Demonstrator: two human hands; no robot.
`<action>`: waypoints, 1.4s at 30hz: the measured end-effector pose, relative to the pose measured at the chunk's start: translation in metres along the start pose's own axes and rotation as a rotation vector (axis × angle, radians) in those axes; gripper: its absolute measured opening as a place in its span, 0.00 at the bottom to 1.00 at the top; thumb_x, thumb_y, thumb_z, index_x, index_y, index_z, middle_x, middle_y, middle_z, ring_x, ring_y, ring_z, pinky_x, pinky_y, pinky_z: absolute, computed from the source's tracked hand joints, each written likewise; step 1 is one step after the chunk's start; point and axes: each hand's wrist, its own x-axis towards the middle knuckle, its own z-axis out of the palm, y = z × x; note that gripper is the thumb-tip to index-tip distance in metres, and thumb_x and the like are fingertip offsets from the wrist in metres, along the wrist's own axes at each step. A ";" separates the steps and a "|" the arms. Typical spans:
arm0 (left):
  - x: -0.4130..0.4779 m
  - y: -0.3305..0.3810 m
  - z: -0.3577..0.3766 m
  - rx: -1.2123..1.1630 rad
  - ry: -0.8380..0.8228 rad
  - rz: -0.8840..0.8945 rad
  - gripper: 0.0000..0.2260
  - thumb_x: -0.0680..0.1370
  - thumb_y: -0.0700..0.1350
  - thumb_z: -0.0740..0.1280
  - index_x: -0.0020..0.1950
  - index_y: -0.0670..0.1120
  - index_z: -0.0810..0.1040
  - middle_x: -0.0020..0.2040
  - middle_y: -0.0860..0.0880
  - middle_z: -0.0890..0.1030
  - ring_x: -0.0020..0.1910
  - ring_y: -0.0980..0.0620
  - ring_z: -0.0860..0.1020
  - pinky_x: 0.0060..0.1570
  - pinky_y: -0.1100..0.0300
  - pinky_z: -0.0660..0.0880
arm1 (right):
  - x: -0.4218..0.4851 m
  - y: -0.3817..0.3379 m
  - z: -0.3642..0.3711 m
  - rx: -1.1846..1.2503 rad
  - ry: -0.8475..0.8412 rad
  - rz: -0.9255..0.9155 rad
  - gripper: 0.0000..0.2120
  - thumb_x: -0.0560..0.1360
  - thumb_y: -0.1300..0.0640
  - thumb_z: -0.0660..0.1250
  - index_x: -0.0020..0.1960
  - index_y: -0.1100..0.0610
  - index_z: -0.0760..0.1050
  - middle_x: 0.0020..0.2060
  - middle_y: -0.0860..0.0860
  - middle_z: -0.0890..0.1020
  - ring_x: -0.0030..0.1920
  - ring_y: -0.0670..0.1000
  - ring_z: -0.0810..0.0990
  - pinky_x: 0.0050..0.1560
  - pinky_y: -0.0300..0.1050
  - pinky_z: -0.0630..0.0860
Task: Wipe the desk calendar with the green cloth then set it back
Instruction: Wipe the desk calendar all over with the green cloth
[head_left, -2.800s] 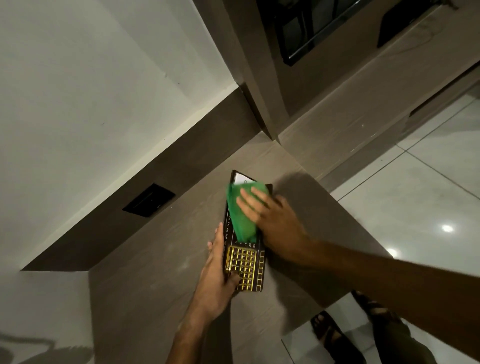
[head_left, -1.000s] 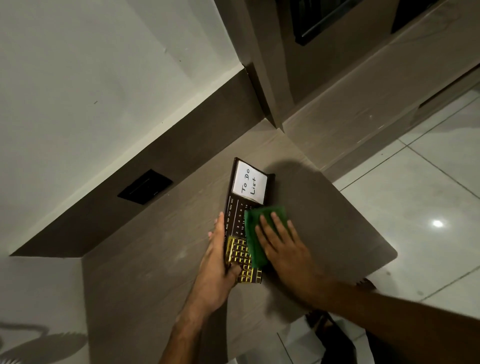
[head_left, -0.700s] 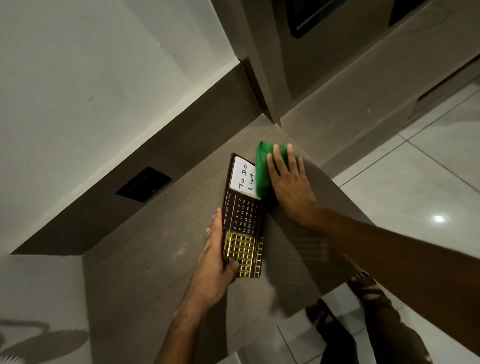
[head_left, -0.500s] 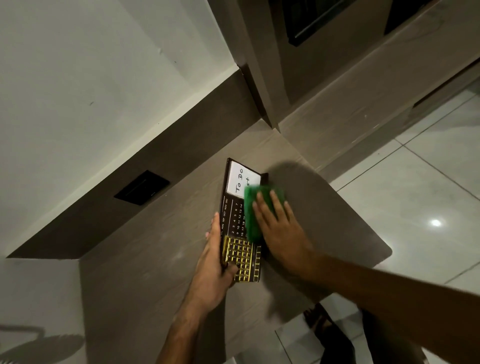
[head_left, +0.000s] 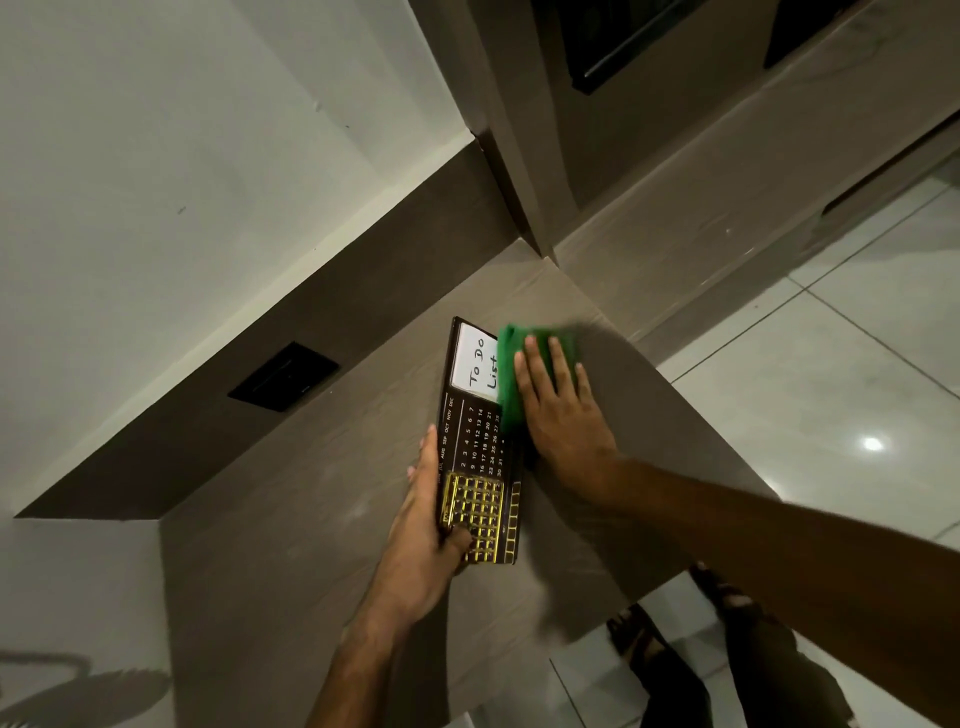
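Head view: the calendar (head_left: 480, 447) lies flat on the brown desk (head_left: 322, 519), its white "To Do List" panel at the far end. The left hand (head_left: 426, 535) grips its near left edge, thumb on the gold grid. The right hand (head_left: 563, 415), fingers spread flat, presses the green cloth (head_left: 519, 374) onto the calendar's far right edge, partly covering the panel.

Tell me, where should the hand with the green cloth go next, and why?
Probably back down the calendar's face. The right hand presses the green cloth flat at the desk calendar's far right edge, half on the counter; the left hand steadies the near end.
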 end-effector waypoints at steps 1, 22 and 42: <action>0.000 0.000 0.000 -0.007 0.000 0.000 0.49 0.77 0.30 0.65 0.80 0.63 0.37 0.84 0.53 0.53 0.83 0.48 0.55 0.77 0.32 0.62 | -0.014 -0.004 0.008 0.005 -0.013 -0.047 0.53 0.74 0.45 0.66 0.74 0.60 0.26 0.76 0.60 0.34 0.75 0.63 0.34 0.73 0.65 0.50; 0.003 -0.008 0.003 0.030 0.017 0.013 0.50 0.77 0.32 0.66 0.79 0.64 0.34 0.85 0.55 0.47 0.84 0.45 0.52 0.78 0.32 0.61 | -0.072 -0.007 0.009 0.117 0.045 -0.271 0.42 0.64 0.55 0.72 0.75 0.52 0.61 0.74 0.55 0.65 0.74 0.64 0.59 0.48 0.58 0.80; 0.004 -0.003 0.004 0.017 0.022 -0.030 0.51 0.78 0.33 0.66 0.75 0.73 0.34 0.85 0.55 0.46 0.84 0.43 0.52 0.76 0.29 0.62 | -0.026 0.028 -0.018 0.018 0.164 -0.163 0.34 0.72 0.47 0.70 0.75 0.50 0.63 0.59 0.59 0.73 0.60 0.60 0.68 0.48 0.61 0.75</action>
